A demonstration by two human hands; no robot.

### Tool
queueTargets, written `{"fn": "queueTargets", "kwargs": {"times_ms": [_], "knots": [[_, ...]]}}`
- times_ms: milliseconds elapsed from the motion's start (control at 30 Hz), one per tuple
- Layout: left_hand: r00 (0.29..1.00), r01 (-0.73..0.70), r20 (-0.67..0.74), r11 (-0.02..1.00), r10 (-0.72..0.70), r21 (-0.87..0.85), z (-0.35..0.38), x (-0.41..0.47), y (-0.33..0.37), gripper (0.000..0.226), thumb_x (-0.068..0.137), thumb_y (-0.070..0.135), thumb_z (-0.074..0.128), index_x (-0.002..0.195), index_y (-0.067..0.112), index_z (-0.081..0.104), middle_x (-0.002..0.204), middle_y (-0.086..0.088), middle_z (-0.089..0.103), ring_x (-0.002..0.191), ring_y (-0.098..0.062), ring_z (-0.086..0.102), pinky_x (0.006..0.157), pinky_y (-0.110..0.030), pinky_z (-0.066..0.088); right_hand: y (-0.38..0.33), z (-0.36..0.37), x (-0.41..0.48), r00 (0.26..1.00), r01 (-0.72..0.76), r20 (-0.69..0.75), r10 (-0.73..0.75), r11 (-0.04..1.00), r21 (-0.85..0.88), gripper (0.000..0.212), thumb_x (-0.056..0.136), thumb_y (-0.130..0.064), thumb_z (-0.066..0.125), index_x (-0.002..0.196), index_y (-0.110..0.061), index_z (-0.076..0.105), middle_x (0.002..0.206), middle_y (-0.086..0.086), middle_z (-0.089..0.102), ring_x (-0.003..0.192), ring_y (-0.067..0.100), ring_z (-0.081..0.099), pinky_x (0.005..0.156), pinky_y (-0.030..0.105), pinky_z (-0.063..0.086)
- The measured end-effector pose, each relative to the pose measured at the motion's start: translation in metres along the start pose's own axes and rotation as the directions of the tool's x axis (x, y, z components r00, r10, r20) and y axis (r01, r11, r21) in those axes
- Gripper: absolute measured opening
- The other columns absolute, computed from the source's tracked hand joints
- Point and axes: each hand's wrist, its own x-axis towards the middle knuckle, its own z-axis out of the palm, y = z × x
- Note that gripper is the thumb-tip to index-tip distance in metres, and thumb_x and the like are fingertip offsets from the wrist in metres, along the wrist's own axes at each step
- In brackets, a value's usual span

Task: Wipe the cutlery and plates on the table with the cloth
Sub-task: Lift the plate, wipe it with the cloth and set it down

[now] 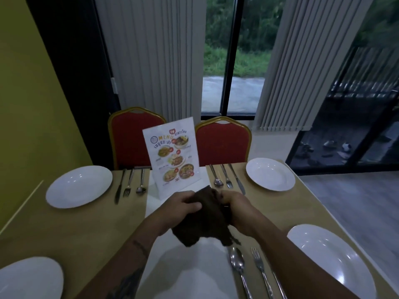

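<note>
A spoon (237, 263) and fork (258, 260) lie side by side on the table (75, 223) at the near right. Their handles run toward the person and their heads point up the table, just under the cloth's hanging hem. A right plate (330, 262) sits beside them and a left plate (28, 279) at the near left.

Above the table's middle, both hands curl round the cloth (205, 221), which is dark brown and bunched, with a frayed corner dangling. The left hand (183, 205) pinches its left side and the right hand (235, 206) grips its right. The right hand is nearer the spoon, so a short drop down and rightward looks enough. Whether anything is wrapped inside, I cannot tell.

Beyond, a far left set (129, 182) and a far right set (226, 176), each with a white plate, flank the menu (170, 158).
</note>
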Motion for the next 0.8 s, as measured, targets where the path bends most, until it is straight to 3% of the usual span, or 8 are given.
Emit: {"fn": "queueTargets", "kwargs": {"times_ms": [167,233,333,433,500,600,667,800], "knots": [[0.996,-0.075,-0.063,0.989,0.067,-0.127,-0.004,-0.006,-0.005,0.017,0.095,0.016,0.057,0.108,0.02,0.069,0.114,-0.004,0.069,0.111,-0.023,0.063,0.101,-0.044,0.049,0.02,-0.005,0.0,0.971,0.129,0.234,-0.058,0.944,-0.303,0.057,0.07,-0.009,0.066,0.125,-0.016,0.057,0.112,0.02,0.068,0.094,0.031,0.069,0.076,0.039,0.057],[0.996,-0.059,-0.072,0.988,0.049,-0.142,-0.009,-0.005,-0.008,0.02,0.096,0.016,0.056,0.111,0.021,0.068,0.118,-0.002,0.068,0.113,-0.02,0.062,0.103,-0.043,0.048,0.029,0.001,0.003,0.973,0.195,0.187,-0.136,0.918,-0.345,0.044,0.078,-0.003,0.068,0.12,-0.013,0.06,0.106,0.023,0.07,0.087,0.037,0.07,0.071,0.041,0.057],[0.998,-0.003,-0.059,0.995,-0.003,-0.1,-0.02,-0.006,-0.019,0.018,0.092,0.021,0.061,0.108,0.019,0.069,0.113,-0.005,0.071,0.109,-0.022,0.065,0.101,-0.046,0.05,0.03,0.009,0.006,0.968,0.251,0.085,-0.237,0.873,-0.418,0.021,0.089,0.0,0.061,0.106,-0.01,0.067,0.091,0.016,0.071,0.074,0.025,0.072,0.059,0.031,0.058],[0.998,0.069,-0.009,0.998,-0.069,-0.013,-0.028,-0.006,-0.031,0.027,0.082,0.032,0.072,0.104,0.018,0.067,0.106,-0.007,0.071,0.103,-0.023,0.068,0.094,-0.043,0.054,0.028,0.013,0.01,0.956,0.292,0.184,-0.228,0.79,-0.539,0.015,0.087,0.003,0.061,0.095,-0.008,0.068,0.08,0.018,0.071,0.065,0.029,0.071,0.055,0.033,0.059],[0.998,0.066,0.008,0.99,-0.068,0.126,-0.026,-0.004,-0.036,0.012,0.085,0.023,0.071,0.096,0.021,0.067,0.1,-0.004,0.07,0.099,-0.022,0.067,0.089,-0.037,0.054,0.025,0.017,0.015,0.953,0.304,0.217,-0.214,0.679,-0.668,0.015,0.082,0.0,0.066,0.09,-0.013,0.066,0.081,0.012,0.071,0.072,0.026,0.071,0.061,0.031,0.059],[0.996,0.016,-0.087,0.948,0.013,0.318,-0.021,0.007,-0.04,0.023,0.082,0.004,0.064,0.079,0.027,0.062,0.086,-0.002,0.066,0.088,-0.022,0.063,0.074,-0.031,0.05,0.023,0.023,0.031,0.961,0.261,0.162,-0.226,0.528,-0.808,0.019,0.076,-0.004,0.066,0.087,-0.018,0.059,0.085,0.003,0.065,0.079,0.019,0.064,0.066,0.034,0.055],[0.976,-0.041,-0.184,0.925,0.118,0.378,-0.018,0.011,-0.041,0.03,0.079,0.0,0.06,0.073,0.029,0.058,0.083,-0.002,0.065,0.082,-0.021,0.06,0.065,-0.027,0.045,0.024,0.027,0.039,0.955,0.239,0.112,-0.273,0.494,-0.836,0.017,0.074,-0.005,0.063,0.084,-0.018,0.056,0.084,0.003,0.063,0.077,0.021,0.061,0.065,0.037,0.053],[0.91,-0.179,-0.246,0.849,0.335,0.497,-0.014,0.005,-0.055,0.027,0.078,0.0,0.059,0.077,0.026,0.054,0.081,0.004,0.058,0.077,-0.014,0.054,0.062,-0.023,0.04,0.036,0.03,0.038,0.945,0.241,0.102,-0.311,0.451,-0.859,0.025,0.074,-0.007,0.067,0.085,-0.022,0.05,0.083,0.0,0.059,0.072,0.019,0.055,0.054,0.025,0.037]]}}
